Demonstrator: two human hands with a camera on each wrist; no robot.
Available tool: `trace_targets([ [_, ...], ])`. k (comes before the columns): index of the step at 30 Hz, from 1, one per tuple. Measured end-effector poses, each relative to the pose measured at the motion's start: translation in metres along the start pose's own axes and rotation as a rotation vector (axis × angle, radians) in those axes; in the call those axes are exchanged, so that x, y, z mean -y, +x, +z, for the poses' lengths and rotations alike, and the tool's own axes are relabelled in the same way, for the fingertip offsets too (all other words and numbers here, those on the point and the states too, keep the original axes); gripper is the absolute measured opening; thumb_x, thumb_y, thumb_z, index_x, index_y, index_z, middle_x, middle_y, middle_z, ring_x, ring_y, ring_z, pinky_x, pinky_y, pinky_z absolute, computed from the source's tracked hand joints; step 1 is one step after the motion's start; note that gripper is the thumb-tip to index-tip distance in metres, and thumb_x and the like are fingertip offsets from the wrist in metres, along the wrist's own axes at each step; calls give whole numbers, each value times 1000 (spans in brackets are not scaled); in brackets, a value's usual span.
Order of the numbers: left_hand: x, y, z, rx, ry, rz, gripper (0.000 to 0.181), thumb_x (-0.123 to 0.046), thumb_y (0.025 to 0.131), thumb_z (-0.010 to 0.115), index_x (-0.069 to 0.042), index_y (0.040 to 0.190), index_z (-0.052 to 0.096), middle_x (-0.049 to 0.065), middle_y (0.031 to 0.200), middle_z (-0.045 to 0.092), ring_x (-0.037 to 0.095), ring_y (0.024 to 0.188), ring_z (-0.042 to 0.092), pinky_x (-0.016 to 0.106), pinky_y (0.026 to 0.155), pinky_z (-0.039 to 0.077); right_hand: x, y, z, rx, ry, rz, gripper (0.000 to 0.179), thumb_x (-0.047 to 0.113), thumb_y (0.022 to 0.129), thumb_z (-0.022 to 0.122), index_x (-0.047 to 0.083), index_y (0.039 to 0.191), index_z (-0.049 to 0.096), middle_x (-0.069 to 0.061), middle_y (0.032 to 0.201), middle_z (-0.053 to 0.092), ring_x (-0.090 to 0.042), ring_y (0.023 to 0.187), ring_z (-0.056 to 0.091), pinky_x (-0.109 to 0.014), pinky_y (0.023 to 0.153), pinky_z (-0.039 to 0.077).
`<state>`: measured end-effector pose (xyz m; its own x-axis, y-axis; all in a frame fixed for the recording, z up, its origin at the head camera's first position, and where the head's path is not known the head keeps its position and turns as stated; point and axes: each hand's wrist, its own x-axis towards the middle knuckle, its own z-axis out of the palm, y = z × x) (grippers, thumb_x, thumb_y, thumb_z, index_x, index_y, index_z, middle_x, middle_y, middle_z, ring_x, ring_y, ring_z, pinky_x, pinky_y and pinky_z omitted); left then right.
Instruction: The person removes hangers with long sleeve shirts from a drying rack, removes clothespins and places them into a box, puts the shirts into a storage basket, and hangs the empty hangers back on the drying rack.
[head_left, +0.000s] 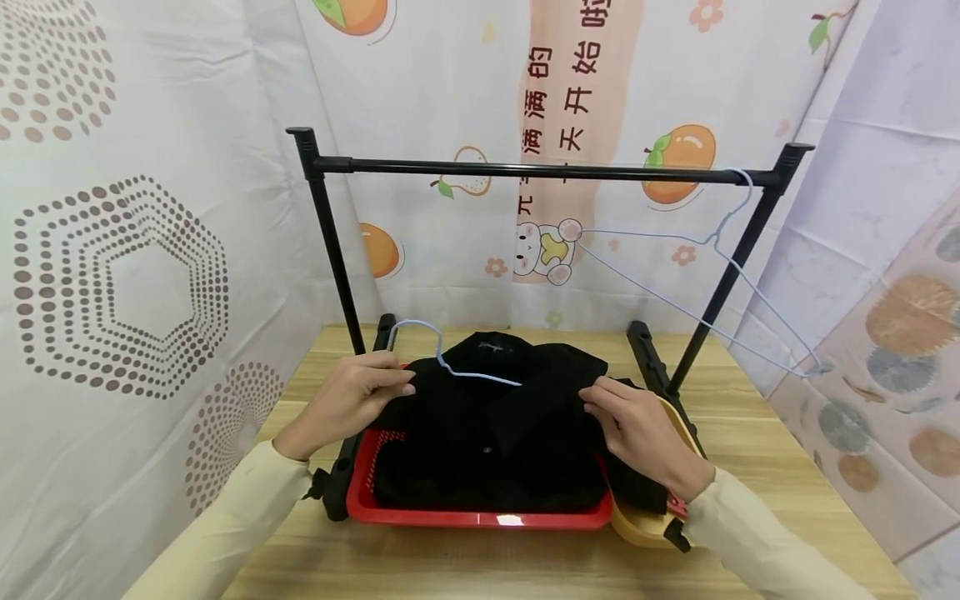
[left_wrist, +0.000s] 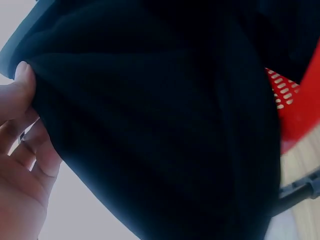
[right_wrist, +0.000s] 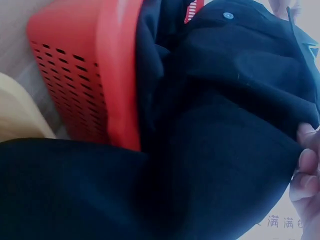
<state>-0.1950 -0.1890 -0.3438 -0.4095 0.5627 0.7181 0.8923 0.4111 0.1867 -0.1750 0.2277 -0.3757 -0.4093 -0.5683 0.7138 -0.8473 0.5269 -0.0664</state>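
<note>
A black collared shirt [head_left: 525,425] with a small button is spread over a red basket. My left hand [head_left: 356,400] pinches the shirt near one shoulder between thumb and fingers, and the left wrist view shows the cloth [left_wrist: 150,125] hanging from that grip. On the other side my right hand [head_left: 637,429] pinches the opposite shoulder, the fabric [right_wrist: 235,145] drawn taut below its fingertips [right_wrist: 307,160]. A light blue hanger [head_left: 439,354] lies at the shirt's neck, its hook sticking out toward my left hand; the rest is hidden by cloth.
The red basket [head_left: 480,520] holds more black cloth and stands on a wooden table [head_left: 772,500]. A yellow basket [head_left: 637,533] sits beside it at right. Behind, a black rack rail [head_left: 525,171] carries another blue hanger [head_left: 720,242] at its right end.
</note>
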Motion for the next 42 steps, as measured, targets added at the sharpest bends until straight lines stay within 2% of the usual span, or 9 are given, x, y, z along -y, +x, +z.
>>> trace_targets([
  [6,0,8,5,16,12,28,23,12,79,81,-2,97,82,-6,78,56,4,65,49,15,61,43,3,6,2,13,1,-1,34,22,111,44,4,101,71,0,90,61,-8,66,54,-22,60,49],
  [12,2,6,7,-33,11,3,22,14,78,80,-2,93,82,-4,77,57,6,64,49,19,60,43,0,8,3,-31,51,40,7,6,100,64,7,100,72,1,93,64,-7,68,55,-20,62,47],
  [16,5,-2,7,-62,-26,-41,24,15,77,80,0,95,82,-3,80,63,6,65,53,17,62,44,-8,-1,1,-106,79,74,13,-1,92,74,10,100,73,3,93,67,-4,69,54,-18,64,45],
  [21,10,-10,-1,-96,-71,-115,28,19,77,79,-2,95,82,-1,86,69,7,67,55,17,64,45,-20,-23,-6,-168,101,254,28,-12,82,79,12,96,75,8,74,63,-1,56,49,-16,53,41],
  [24,12,-13,-4,-98,-103,-163,27,18,78,78,-1,97,82,1,89,71,7,66,56,15,65,47,-27,-34,-9,-139,102,384,25,-9,85,78,15,93,75,11,63,56,-1,48,46,-16,48,40],
  [27,12,-16,-3,-76,-132,-193,25,17,80,78,0,98,82,2,92,72,8,67,60,15,67,51,-31,-38,-7,-70,62,436,19,-2,88,79,16,93,76,13,68,60,-2,50,47,-19,50,41],
  [32,12,-15,2,-59,-129,-207,24,15,81,78,-2,98,82,1,93,72,7,66,60,16,65,50,-27,-32,-7,8,23,417,21,-4,89,77,14,102,78,13,81,57,-1,59,42,-20,54,37],
  [37,11,-16,3,-56,-136,-233,24,15,81,78,-1,98,82,0,93,71,6,67,59,17,63,49,-10,-9,-15,-65,87,364,33,-3,95,67,16,122,73,10,86,50,-4,65,40,-20,58,33],
  [42,10,-17,2,-74,-139,-238,24,16,81,78,-2,98,82,0,92,71,9,67,60,16,65,49,4,16,-14,-68,89,243,40,9,91,79,14,129,68,10,88,58,-2,66,45,-17,61,38],
])
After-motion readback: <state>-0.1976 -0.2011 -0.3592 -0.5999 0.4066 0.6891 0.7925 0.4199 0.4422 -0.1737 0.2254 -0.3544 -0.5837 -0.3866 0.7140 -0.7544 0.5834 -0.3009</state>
